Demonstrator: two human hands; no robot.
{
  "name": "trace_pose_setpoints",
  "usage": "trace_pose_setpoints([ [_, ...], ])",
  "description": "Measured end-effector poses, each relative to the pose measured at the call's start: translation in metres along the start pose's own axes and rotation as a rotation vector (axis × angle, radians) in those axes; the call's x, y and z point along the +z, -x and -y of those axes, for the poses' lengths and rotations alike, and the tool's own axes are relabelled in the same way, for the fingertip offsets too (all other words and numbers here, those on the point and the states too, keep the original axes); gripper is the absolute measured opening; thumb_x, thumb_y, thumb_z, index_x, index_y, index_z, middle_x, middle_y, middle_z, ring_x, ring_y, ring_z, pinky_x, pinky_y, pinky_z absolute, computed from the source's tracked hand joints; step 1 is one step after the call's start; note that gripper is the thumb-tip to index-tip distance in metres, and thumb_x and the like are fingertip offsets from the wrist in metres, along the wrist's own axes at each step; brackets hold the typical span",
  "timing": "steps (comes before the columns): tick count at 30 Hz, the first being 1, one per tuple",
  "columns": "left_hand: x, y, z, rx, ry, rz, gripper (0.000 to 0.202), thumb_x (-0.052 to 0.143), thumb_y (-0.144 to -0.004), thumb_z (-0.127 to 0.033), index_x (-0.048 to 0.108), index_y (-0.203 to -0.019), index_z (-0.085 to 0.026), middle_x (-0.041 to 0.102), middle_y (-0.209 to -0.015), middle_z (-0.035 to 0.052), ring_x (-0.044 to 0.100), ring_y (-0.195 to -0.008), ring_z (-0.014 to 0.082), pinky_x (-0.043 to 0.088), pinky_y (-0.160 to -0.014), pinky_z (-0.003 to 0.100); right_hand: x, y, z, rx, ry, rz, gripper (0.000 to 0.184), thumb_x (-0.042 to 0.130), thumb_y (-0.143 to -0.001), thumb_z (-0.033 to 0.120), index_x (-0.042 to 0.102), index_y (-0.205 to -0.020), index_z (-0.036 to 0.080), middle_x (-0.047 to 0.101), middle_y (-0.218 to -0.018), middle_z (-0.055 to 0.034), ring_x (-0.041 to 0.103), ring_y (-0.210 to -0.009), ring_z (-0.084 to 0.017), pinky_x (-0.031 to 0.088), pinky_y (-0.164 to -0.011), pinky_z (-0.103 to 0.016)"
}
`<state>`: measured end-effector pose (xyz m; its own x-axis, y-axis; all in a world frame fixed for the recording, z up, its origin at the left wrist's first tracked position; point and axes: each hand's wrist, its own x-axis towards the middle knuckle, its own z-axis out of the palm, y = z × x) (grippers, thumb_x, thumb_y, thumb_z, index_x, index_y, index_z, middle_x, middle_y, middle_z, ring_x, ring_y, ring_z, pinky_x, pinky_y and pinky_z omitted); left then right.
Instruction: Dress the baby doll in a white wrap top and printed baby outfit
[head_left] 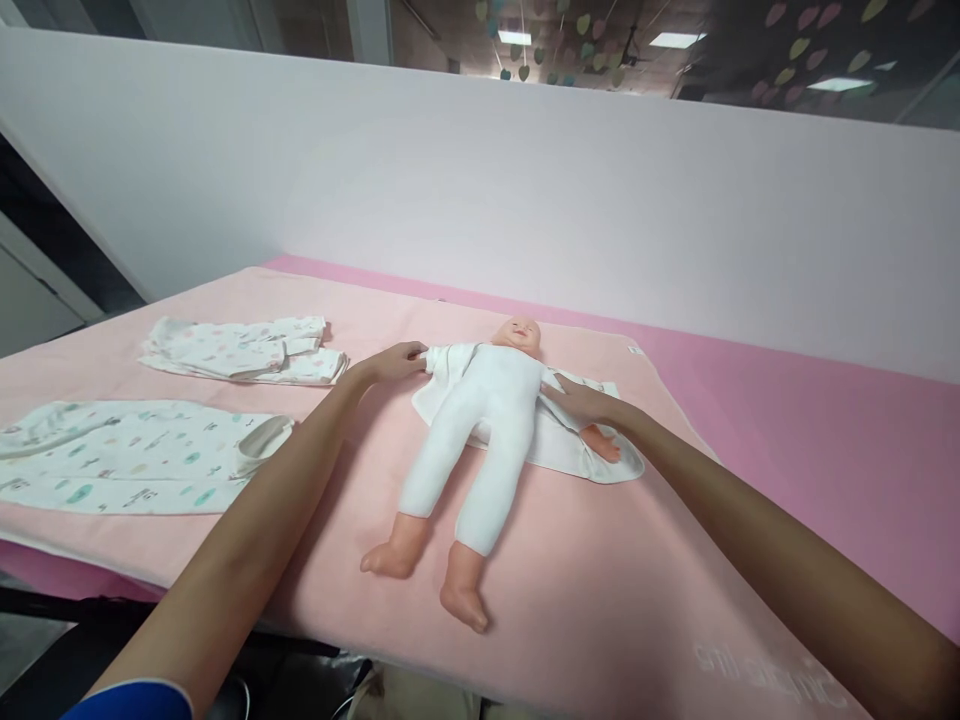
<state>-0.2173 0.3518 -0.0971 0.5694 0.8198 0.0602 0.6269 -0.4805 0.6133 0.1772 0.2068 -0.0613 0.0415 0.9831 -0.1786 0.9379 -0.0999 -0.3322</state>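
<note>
A baby doll (487, 410) with a white cloth body and bare plastic head, hands and feet lies face up near the middle of a pale pink blanket (600, 580), head toward the white partition wall (525, 200) and feet pointing at the blanket's near edge, short of it. Under its back an open white cotton garment (570, 455) is spread flat and sticks out on both sides. The left hand (394, 362) has its fingers pinched together on the garment's sleeve end at the doll's arm. The right hand (585, 402) lies flat, fingers spread out, on the garment's other side, touching the doll's flank just above its bare plastic hand. Bare blanket stretches right of the doll and before its feet, and a brighter pink mat (825, 430) shows beyond the blanket's right edge. To the left, well apart from the doll, lie a folded white printed baby garment (244, 350) and, closer to the near edge, a second printed baby garment (135, 455).
</note>
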Motion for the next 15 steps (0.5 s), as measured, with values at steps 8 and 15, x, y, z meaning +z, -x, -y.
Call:
trace_pose_setpoints([
  [8, -0.014, 0.012, -0.005, -0.054, 0.036, 0.067, 0.055, 0.059, -0.083, -0.061, 0.073, -0.117, -0.020, 0.078, -0.121, 0.0075, 0.071, -0.109, 0.0295, 0.057, -0.092, 0.033, 0.003, 0.013, -0.055, 0.122, -0.344, -0.111, 0.033, 0.054, -0.099, 0.052, 0.070, -0.095, 0.024, 0.077, -0.090, -0.0064, 0.069, -0.080, -0.024, 0.053, -0.071, -0.033],
  [15, -0.022, 0.007, -0.063, -0.142, -0.280, -0.319, 0.040, 0.057, -0.088, -0.039, 0.073, -0.120, -0.021, 0.070, -0.136, 0.0137, 0.063, -0.127, 0.0368, 0.052, -0.106, 0.050, 0.021, -0.006, -0.077, 0.065, -0.393, -0.184, 0.027, 0.073, -0.074, 0.025, 0.067, -0.101, 0.023, 0.070, -0.087, -0.0008, 0.061, -0.070, -0.015, 0.044, -0.058, -0.024],
])
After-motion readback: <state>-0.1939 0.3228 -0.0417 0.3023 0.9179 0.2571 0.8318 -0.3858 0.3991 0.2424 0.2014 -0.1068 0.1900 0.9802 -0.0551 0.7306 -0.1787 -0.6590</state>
